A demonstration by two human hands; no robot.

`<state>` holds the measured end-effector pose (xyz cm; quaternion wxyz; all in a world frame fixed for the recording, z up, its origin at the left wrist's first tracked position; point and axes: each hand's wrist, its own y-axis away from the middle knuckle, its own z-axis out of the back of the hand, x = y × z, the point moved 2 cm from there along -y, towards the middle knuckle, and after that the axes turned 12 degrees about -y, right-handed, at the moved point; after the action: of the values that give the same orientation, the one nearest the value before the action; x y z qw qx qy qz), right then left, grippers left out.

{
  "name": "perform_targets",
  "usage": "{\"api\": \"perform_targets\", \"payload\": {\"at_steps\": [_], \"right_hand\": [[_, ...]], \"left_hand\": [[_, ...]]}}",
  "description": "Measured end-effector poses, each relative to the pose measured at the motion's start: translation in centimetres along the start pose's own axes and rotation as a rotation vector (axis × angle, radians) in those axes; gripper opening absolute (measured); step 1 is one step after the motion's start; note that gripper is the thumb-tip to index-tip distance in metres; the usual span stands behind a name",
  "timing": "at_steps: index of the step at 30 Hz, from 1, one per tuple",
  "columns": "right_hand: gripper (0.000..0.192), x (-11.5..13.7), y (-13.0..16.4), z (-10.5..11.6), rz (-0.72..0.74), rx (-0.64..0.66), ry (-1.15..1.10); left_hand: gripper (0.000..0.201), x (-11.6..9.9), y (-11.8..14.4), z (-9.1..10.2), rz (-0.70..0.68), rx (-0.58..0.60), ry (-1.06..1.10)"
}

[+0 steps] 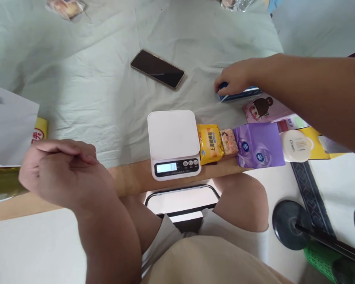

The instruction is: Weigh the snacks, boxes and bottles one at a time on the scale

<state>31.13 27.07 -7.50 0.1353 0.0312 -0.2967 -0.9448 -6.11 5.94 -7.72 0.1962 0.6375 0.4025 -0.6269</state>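
Observation:
A white kitchen scale (172,136) stands at the near table edge with a bare platform and a lit display. My right hand (235,79) reaches across to the right of it and grips the end of a blue box (241,94) lying on the cloth. My left hand (57,169) hovers at the near left with fingers curled closed; it appears to hold nothing. Just right of the scale lie a yellow snack packet (210,142), a small clear-wrapped snack (229,141) and a purple pouch (258,145).
A dark phone (157,69) lies face up behind the scale. A pink cartoon packet (264,108), a white Dove item (296,145) and yellow packets sit at the right. White paper (8,126) covers the left. A black stand base (288,225) and green basket (328,256) are on the floor.

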Motion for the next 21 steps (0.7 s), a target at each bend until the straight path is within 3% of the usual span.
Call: {"api": "perform_targets", "payload": {"at_steps": [4,7,11,14,17,20,21], "right_hand": [[0.029,-0.5,0.2,-0.9,-0.059,0.011,-0.011],[0.027,-0.8,0.5,-1.1,-0.079,0.006,-0.054],[0.042,1.4,1.2,-0.2,-0.046,-0.080,-0.091],[0.046,7.2,2.0,1.0,0.126,-0.245,-0.146],[0.032,16.3,3.6,1.9,0.458,-0.448,-0.339],[0.037,26.1,5.0,2.0,0.671,-0.511,-0.433],[0.036,29.0,5.2,2.2,0.747,-0.542,-0.561]], "left_hand": [[0.014,0.4,-0.8,0.7,-0.090,-0.062,0.076],[0.013,0.3,-1.4,1.1,-0.073,-0.064,0.070],[0.007,-0.4,-1.9,2.1,-0.018,-0.086,0.069],[0.009,-0.8,-2.1,3.3,-0.012,-0.138,0.071],[0.010,-1.0,-2.4,4.6,-0.031,-0.197,0.046],[0.010,-1.4,-2.7,5.7,-0.090,-0.277,0.040],[0.009,-1.7,-2.8,6.0,-0.115,-0.300,0.043]]}}
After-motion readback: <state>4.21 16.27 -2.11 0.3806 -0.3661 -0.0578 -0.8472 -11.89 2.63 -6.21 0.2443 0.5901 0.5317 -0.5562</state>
